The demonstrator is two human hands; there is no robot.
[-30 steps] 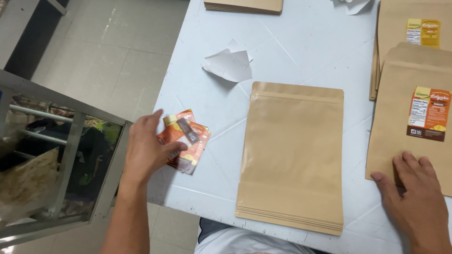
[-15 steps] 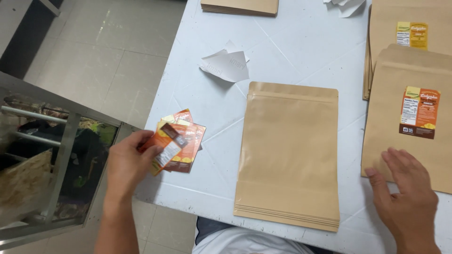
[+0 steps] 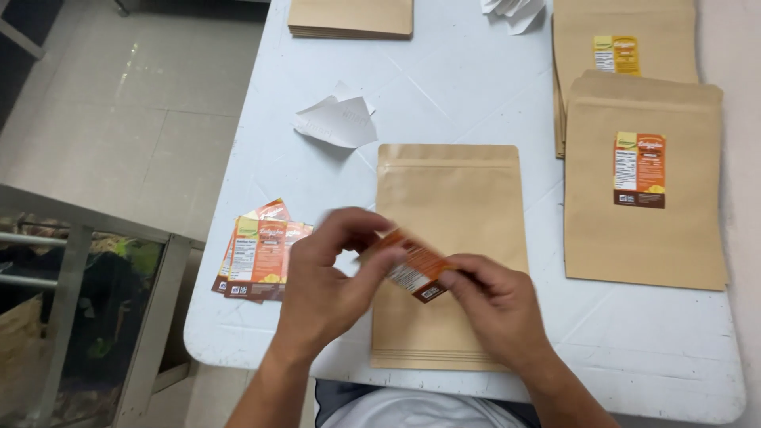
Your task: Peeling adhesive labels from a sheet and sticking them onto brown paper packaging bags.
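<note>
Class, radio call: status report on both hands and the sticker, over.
Left hand and right hand both pinching one orange label. Held above plain kraft pouch stack. Nothing between label and pouch.

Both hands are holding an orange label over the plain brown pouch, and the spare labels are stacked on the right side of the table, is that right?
Not quite: in the head view the spare labels lie on the table's left side. The left hand and right hand do hold an orange label over the plain brown pouch.

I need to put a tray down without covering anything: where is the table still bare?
Widest bare table: between the crumpled white backing paper, the far pouch stack and the labelled pouches. A strip along the near right edge below them. Crowded: both hands, left hand and right hand, holding a label over the plain pouches; loose labels at left.
</note>
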